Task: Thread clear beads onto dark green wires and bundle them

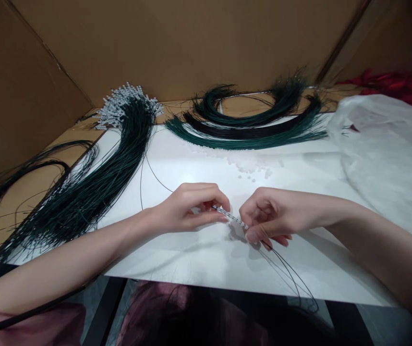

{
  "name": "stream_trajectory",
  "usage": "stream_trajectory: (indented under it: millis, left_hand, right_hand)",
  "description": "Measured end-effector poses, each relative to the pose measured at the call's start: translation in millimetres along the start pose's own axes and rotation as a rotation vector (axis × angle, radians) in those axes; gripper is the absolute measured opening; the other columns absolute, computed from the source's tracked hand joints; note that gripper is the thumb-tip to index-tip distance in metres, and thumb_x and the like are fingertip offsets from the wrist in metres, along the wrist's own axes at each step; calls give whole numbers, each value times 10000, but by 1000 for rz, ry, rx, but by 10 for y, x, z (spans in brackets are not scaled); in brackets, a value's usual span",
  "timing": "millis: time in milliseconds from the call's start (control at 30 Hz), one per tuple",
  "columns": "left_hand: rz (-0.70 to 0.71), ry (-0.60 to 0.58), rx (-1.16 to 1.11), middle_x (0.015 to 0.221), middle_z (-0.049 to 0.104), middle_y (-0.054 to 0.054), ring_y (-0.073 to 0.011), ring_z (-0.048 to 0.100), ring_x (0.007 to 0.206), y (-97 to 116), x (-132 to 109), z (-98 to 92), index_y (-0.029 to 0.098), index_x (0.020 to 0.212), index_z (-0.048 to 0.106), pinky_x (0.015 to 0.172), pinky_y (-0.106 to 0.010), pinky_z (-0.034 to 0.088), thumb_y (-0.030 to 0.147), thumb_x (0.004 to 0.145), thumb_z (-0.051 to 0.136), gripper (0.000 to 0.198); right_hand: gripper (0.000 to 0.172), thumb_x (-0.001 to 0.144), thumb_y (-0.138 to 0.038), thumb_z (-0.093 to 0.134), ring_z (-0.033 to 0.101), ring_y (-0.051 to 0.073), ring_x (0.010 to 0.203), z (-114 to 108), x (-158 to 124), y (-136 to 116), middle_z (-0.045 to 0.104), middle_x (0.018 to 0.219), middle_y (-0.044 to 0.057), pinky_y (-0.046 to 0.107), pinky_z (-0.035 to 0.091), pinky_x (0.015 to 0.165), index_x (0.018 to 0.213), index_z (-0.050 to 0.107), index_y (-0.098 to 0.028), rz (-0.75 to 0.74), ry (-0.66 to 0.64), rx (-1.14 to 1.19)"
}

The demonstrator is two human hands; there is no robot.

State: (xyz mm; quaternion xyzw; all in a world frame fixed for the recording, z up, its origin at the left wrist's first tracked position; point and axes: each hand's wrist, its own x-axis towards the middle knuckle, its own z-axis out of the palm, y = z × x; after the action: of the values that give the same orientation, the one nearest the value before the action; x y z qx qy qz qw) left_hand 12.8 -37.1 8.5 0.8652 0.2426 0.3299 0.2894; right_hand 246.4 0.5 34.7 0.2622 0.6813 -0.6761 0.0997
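Over the white board, my left hand pinches one end of a short white strand with dark marks, which looks threaded with small beads. My right hand has the strand's other end between thumb and fingers, the remaining fingers curled. The strand slopes down to the right between the two hands. Thin dark wires trail from below my right hand toward the board's front edge. Just beyond the hands lies a scatter of small whitish beads.
A thick bundle of dark green wires with white beaded tips lies at left. Curved green and black wire bundles rest at the back. Right of them are a clear plastic bag and red material. Cardboard walls enclose the back.
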Motion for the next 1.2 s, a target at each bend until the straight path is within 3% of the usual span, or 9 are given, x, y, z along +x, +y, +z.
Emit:
stream_trajectory:
  millis: [667, 800, 900, 1000, 1100, 1200]
  left_hand:
    - [12, -23, -1, 771, 647, -54, -100, 556, 660, 29, 14, 12, 138, 904, 629, 534, -186, 445, 188, 870, 627, 60]
    - [8, -41, 36, 841, 648, -64, -128, 571, 724, 26, 37, -47, 157, 1014, 631, 634, -237, 482, 298, 860, 669, 213]
    - [15, -4, 122, 933, 655, -90, -177, 595, 820, 144, 44, -240, 172, 1160, 593, 747, -298, 504, 408, 798, 726, 453]
    - [-76, 39, 306, 1017, 660, -100, -189, 606, 886, 385, -66, -580, 183, 1193, 583, 815, -309, 497, 392, 842, 685, 421]
    - [-290, 172, 578, 1060, 669, -74, -180, 612, 910, 612, -361, -1059, 199, 1141, 614, 810, -284, 478, 366, 905, 605, 289]
    - [-643, 174, 766, 1101, 668, -63, -190, 617, 870, 628, -819, -1652, 219, 1148, 608, 717, -276, 474, 424, 927, 528, 312]
  right_hand:
    - [265, 846, -330, 676, 507, 49, 435, -12, 2, 40, 628, 608, -1, 150, 377, 403, 695, 581, -134, -7, -13, 2]
    - [288, 832, -366, 702, 519, 50, 449, -3, 18, 58, 645, 636, 7, 151, 379, 411, 711, 578, -136, -28, 6, 25]
    - [318, 813, -394, 726, 514, 48, 440, 13, 34, 67, 660, 652, 13, 157, 378, 415, 716, 557, -142, -57, 37, 67]
    - [332, 806, -394, 738, 517, 47, 432, 28, 62, 75, 678, 671, 27, 157, 372, 413, 725, 532, -146, -108, 74, 109]
    - [325, 800, -382, 750, 516, 46, 422, 50, 109, 66, 693, 696, 45, 160, 376, 403, 753, 536, -143, -150, 118, 161]
    - [325, 778, -376, 774, 510, 50, 410, 97, 172, 21, 693, 690, 49, 170, 383, 397, 783, 551, -140, -187, 170, 225]
